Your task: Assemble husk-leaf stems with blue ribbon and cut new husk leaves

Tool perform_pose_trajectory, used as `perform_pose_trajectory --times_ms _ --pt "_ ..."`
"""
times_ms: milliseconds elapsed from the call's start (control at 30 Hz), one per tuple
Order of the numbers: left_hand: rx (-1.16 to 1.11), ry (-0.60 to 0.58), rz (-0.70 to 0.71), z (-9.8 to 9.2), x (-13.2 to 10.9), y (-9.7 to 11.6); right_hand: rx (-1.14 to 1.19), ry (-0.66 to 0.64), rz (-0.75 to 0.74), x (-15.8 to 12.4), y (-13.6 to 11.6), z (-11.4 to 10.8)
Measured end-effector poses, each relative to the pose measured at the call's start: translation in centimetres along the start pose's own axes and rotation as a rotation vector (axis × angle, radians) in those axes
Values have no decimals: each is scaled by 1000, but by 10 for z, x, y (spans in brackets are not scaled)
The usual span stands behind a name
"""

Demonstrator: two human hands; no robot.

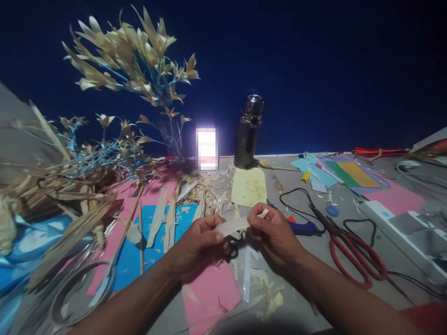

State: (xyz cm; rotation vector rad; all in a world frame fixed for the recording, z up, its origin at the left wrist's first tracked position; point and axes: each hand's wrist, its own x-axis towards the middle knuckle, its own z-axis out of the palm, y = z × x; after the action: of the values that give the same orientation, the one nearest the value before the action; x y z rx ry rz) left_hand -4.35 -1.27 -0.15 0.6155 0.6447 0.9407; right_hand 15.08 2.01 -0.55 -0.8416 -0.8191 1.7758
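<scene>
A pale strip of dried husk (234, 226) is stretched between my two hands above the middle of the table. My left hand (204, 237) pinches its left end between thumb and fingers. At the other end my right hand (272, 229) grips the strip, and a short tip pokes out above the fingers. Small black scissor handles (233, 250) show just below the strip; the rest of them is hidden. Husk scraps lie on the pink sheet (209, 298) and blue sheet (129, 256) beneath.
Dried husks (77, 232) pile up at left, below branches with husk flowers (139, 74). A dark flask (248, 132) stands behind a yellow sheet (248, 187), beside a bright light (206, 148). Large red-handled scissors (359, 260), a blue glue gun (304, 228) and a power strip (401, 232) lie right.
</scene>
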Motion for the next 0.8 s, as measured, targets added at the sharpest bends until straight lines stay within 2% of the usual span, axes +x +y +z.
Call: perform_pose_trajectory --times_ms 100,167,267,333,433,567,667,800 --pt "-65 102 70 -1 2 7 -80 -35 23 -1 -5 -6" --pt "-81 144 123 -1 3 11 -157 -102 67 -3 -7 -8" --pt "-19 150 127 0 3 10 -221 -264 168 -6 -8 -9" --pt "38 131 103 1 3 4 -243 -323 224 -7 -6 -9" --pt "60 120 68 4 2 -6 -293 -314 268 -8 2 -10" --pt "62 168 31 11 1 -12 -297 -299 301 -10 10 -8" --pt "41 202 23 15 0 -12 -423 -307 292 -12 8 -4" --pt "-24 175 -32 15 -1 -13 -587 -415 240 -12 -4 -1"
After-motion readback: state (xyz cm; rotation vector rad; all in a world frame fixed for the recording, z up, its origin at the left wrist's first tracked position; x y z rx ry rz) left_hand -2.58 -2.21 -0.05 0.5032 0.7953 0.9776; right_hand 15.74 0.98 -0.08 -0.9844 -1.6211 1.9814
